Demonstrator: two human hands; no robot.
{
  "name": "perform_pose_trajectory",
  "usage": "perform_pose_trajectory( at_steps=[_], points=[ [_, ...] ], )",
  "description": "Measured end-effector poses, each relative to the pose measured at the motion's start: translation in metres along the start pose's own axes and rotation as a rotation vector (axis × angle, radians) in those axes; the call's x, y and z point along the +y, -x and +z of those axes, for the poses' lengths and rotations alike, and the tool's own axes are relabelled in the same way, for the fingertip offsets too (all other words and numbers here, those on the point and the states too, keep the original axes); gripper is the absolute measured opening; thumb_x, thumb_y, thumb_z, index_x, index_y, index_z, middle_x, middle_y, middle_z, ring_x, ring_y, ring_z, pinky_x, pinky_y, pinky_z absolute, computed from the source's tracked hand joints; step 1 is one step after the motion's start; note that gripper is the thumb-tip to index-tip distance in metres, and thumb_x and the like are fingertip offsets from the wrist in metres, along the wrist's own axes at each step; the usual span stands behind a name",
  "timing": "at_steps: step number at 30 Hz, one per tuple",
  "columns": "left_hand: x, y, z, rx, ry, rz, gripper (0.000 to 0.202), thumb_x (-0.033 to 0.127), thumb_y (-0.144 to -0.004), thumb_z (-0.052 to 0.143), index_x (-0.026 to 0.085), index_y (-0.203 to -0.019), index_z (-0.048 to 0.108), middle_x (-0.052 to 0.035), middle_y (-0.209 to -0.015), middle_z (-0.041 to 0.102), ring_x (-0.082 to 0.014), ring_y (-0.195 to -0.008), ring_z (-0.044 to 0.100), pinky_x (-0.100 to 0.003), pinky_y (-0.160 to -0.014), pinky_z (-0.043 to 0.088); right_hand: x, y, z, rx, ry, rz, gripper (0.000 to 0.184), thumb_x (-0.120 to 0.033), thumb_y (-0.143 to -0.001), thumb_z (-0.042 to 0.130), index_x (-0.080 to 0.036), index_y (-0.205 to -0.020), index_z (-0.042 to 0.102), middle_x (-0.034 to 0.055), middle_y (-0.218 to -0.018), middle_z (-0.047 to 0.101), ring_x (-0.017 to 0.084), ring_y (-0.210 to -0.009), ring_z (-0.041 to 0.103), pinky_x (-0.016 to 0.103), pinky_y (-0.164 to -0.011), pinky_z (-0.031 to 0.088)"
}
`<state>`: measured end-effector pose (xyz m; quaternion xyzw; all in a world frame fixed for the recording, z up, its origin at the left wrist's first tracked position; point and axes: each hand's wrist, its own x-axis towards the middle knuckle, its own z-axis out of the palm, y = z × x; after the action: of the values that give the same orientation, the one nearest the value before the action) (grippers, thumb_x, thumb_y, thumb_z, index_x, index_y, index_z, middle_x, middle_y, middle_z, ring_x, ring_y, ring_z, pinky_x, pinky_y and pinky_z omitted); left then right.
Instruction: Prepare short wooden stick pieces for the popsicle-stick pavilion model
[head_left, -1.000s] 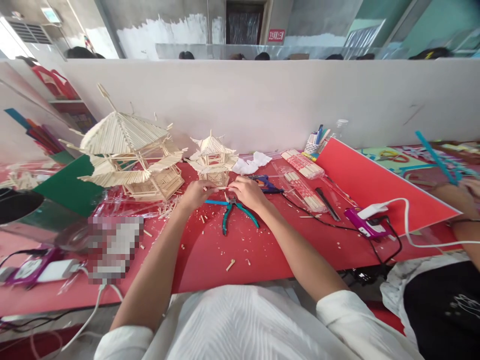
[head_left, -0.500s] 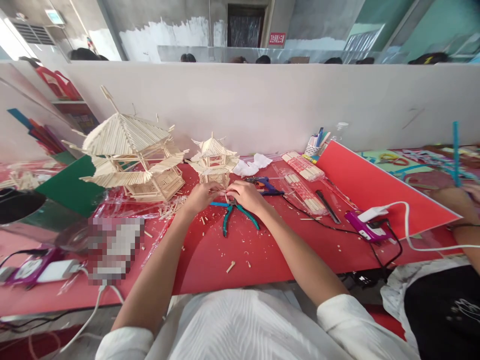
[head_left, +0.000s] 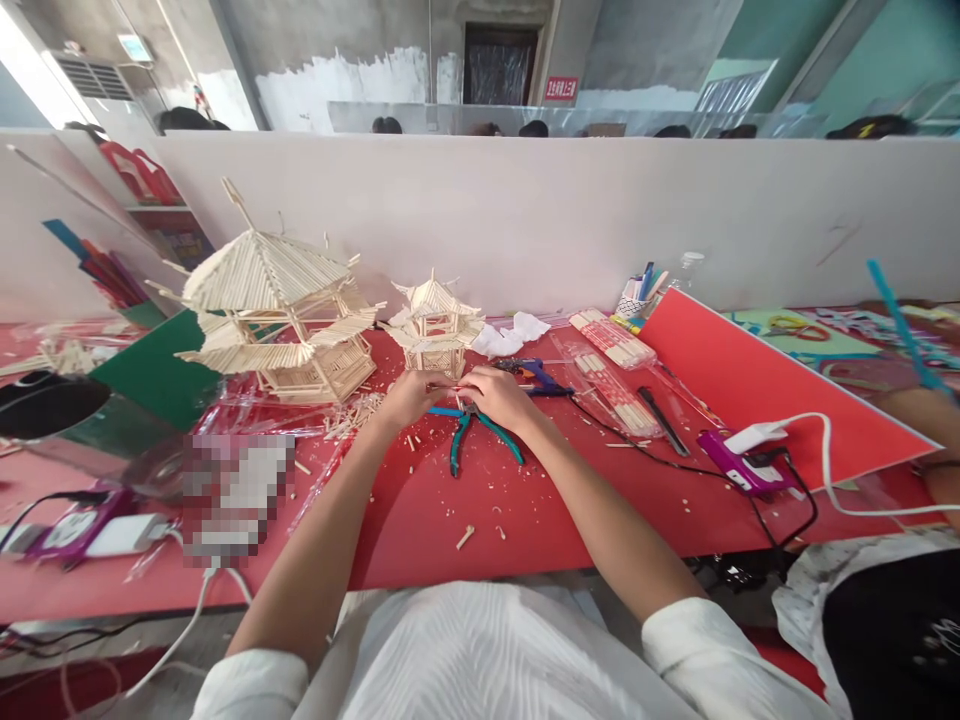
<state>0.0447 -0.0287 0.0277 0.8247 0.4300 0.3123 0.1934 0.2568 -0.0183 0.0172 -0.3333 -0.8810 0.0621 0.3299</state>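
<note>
My left hand (head_left: 412,398) and my right hand (head_left: 495,393) meet over the red table, fingertips pinched close together. Something thin and small seems to be between them, but the fingers mostly hide it. Just below lie teal-handled pliers (head_left: 459,442), handles spread towards me, their jaws partly under my right hand. Directly behind the fingers stands a small pavilion model of wooden sticks (head_left: 435,325). A larger stick pavilion (head_left: 281,320) stands to its left. Beyond my right hand rests a blue glue gun (head_left: 541,378).
Packs of wooden sticks (head_left: 611,342), a black knife-like tool (head_left: 664,422) and a purple power strip (head_left: 750,465) lie on the right, beside a leaning red board (head_left: 780,390). White tissue (head_left: 511,335) sits at the back. Stick scraps (head_left: 466,537) litter the front. A co-worker's arm (head_left: 922,425) is far right.
The whole view has shifted slightly right and down. My hands stay together in nearly the same spot. At far right, the blue strip by the co-worker's hand has tilted to the left.
</note>
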Motion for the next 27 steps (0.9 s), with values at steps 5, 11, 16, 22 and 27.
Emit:
perform_pose_trajectory(
  at_steps=[5,11,16,22,27],
  points=[
    [-0.010,0.002,-0.008,0.017,-0.055,-0.078,0.032,0.045,-0.087,0.059,0.020,-0.090,0.079,-0.0057,-0.086,0.077,-0.0179,-0.074,0.066,-0.025,-0.070,0.047,0.007,0.001,-0.010,-0.095,0.005,0.058,0.015,-0.025,-0.096,0.060,-0.018,-0.095,0.074,0.0070,-0.092,0.071,0.018,-0.085,0.064,0.028,-0.080,0.045],
    [-0.026,0.005,-0.028,0.030,-0.152,-0.127,0.031,0.043,-0.086,0.059,0.021,-0.085,0.079,-0.0044,-0.080,0.076,-0.0178,-0.072,0.065,-0.024,-0.067,0.045,0.038,0.015,-0.054,-0.148,0.101,0.255,0.014,-0.021,-0.093,0.062,-0.019,-0.090,0.076,0.0072,-0.093,0.075,0.019,-0.084,0.066,0.029,-0.077,0.044],
    [-0.037,0.009,-0.041,0.068,-0.204,-0.140,0.030,0.043,-0.086,0.058,0.021,-0.085,0.078,-0.0049,-0.078,0.075,-0.0178,-0.068,0.063,-0.025,-0.061,0.042,0.065,0.034,-0.094,-0.037,0.112,0.402,0.018,-0.028,-0.090,0.061,-0.018,-0.083,0.075,0.0078,-0.083,0.074,0.021,-0.075,0.065,0.031,-0.073,0.045],
    [-0.037,0.011,-0.043,-0.022,-0.093,-0.111,0.032,0.047,-0.084,0.059,0.020,-0.084,0.077,-0.0047,-0.079,0.075,-0.0183,-0.071,0.064,-0.025,-0.066,0.047,0.043,0.027,-0.100,-0.010,-0.367,0.269,0.030,-0.044,-0.087,0.063,-0.016,-0.086,0.074,0.0081,-0.089,0.073,0.021,-0.083,0.067,0.034,-0.079,0.050],
    [-0.017,0.006,-0.030,-0.147,0.109,-0.045,0.036,0.050,-0.082,0.063,0.018,-0.083,0.077,-0.0056,-0.079,0.074,-0.0180,-0.073,0.064,-0.026,-0.068,0.050,0.009,0.010,-0.066,-0.237,-0.324,0.125,0.018,-0.032,-0.088,0.065,-0.020,-0.081,0.076,0.0095,-0.123,0.068,0.021,-0.106,0.065,0.036,-0.093,0.046]
  ],
)
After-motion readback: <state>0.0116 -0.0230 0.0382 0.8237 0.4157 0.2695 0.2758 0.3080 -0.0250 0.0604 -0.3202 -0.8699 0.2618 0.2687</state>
